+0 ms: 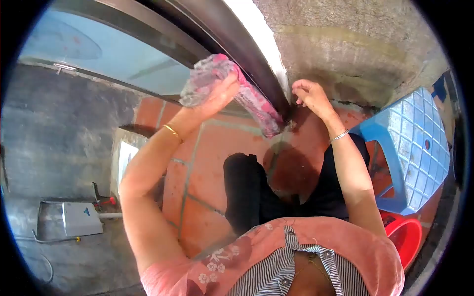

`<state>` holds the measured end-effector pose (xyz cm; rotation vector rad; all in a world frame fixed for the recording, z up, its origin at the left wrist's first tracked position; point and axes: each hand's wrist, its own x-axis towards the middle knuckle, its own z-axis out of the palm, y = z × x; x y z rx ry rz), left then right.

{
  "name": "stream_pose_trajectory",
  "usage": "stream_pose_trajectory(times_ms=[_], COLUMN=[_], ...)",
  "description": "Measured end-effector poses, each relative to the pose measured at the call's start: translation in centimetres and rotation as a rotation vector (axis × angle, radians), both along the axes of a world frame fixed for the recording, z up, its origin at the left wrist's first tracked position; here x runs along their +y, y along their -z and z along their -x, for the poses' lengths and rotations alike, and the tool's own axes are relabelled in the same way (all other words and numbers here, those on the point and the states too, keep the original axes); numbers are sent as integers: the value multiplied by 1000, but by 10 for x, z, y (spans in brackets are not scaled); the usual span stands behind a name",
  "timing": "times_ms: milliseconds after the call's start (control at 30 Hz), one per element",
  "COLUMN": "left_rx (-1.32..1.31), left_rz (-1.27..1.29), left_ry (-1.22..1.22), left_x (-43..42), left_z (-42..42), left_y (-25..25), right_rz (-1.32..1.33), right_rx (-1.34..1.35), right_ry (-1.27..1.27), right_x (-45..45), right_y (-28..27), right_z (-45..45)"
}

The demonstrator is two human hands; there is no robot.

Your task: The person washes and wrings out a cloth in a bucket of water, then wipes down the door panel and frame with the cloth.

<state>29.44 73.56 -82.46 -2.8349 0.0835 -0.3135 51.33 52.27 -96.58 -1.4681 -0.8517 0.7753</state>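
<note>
A wet-looking pink and grey cloth (256, 106) is bunched in my left hand (222, 93), which is closed around it. The cloth lies against the dark door frame (247, 61), and its loose end hangs down toward the tiled floor. My right hand (312, 100) is raised near the foot of the frame, beside the concrete wall (345, 54). Its fingers are loosely bent and a little apart, with nothing visible in them.
A blue plastic stool (417, 148) stands at the right, with a red basin (406, 241) below it. Reddish tiles (217, 167) cover the floor. On the left are a glass pane (113, 49), a dark grey wall (64, 118) and a white box (81, 219).
</note>
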Motion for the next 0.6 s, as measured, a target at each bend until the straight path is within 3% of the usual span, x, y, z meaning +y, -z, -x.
stream_pose_trajectory(times_ms=[33,67,133,167,200,300,333,367,400,433,567,600], left_rx=[19,30,-122,-33,-145,-279,-241,-205,-296,-376,-328,-225], left_rz=[-22,-491,-255,-680,-518,-870,-909,-946,-938,-917,-789,-417], left_ry=[52,244,283,61,288,168,69,-37,108,93,15,-35], left_x=[-2,4,32,28,30,44,38,34,31,35,-6,0], left_z=[-3,0,-5,-6,-6,-1,-6,-5,-8,-6,-10,-2], left_y=[-16,-44,-96,-140,-192,-317,-330,-334,-319,-303,-160,-127], right_rz=[15,-18,-35,-35,-14,36,32,27,18,17,18,18], right_rx=[-4,35,-20,-48,-52,57,40,16,-8,-19,-108,-70], right_ry=[21,40,73,77,84,130,119,103,91,91,88,71], right_x=[-2,0,1,3,6,15,18,20,23,26,26,22], right_y=[1,3,7,10,14,20,22,22,22,25,24,22], right_z=[0,-1,-7,-9,-11,-17,-17,-18,-19,-18,-11,-10])
